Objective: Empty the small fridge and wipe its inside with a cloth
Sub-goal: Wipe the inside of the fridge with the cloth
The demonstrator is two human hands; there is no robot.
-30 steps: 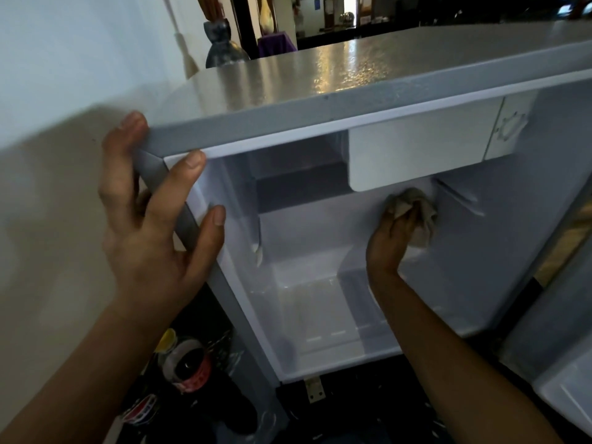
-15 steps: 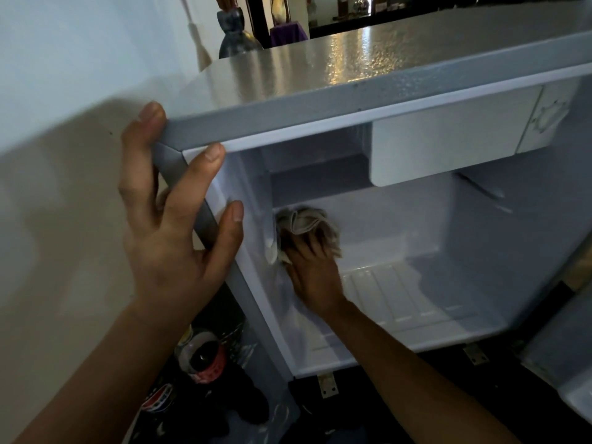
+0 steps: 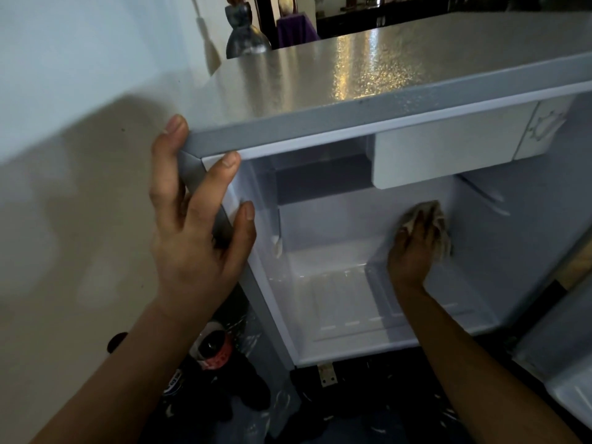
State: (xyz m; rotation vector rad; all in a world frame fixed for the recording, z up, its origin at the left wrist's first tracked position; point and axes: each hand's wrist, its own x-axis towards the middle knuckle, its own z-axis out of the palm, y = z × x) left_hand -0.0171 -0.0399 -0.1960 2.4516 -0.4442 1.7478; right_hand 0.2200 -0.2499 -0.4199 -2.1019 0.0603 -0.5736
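The small grey fridge (image 3: 352,100) stands open with a bare white inside and a ribbed floor (image 3: 346,302). My left hand (image 3: 195,232) grips the fridge's top left front corner, thumb on the outer side, fingers over the door frame. My right hand (image 3: 413,251) reaches deep inside and presses a crumpled beige cloth (image 3: 440,230) against the back wall near the right side, just below the white freezer box (image 3: 448,152). The cloth is partly hidden by my fingers.
A thermostat dial (image 3: 544,126) sits at the fridge's top right. The open door's edge (image 3: 557,363) is at the lower right. Dark bottles with red-and-white labels (image 3: 213,350) stand on the floor left of the fridge. A dark bottle (image 3: 245,36) stands behind the fridge top.
My right hand swept the cloth from the right of the back wall to its left corner and back to the right side. My left hand kept its hold on the corner.
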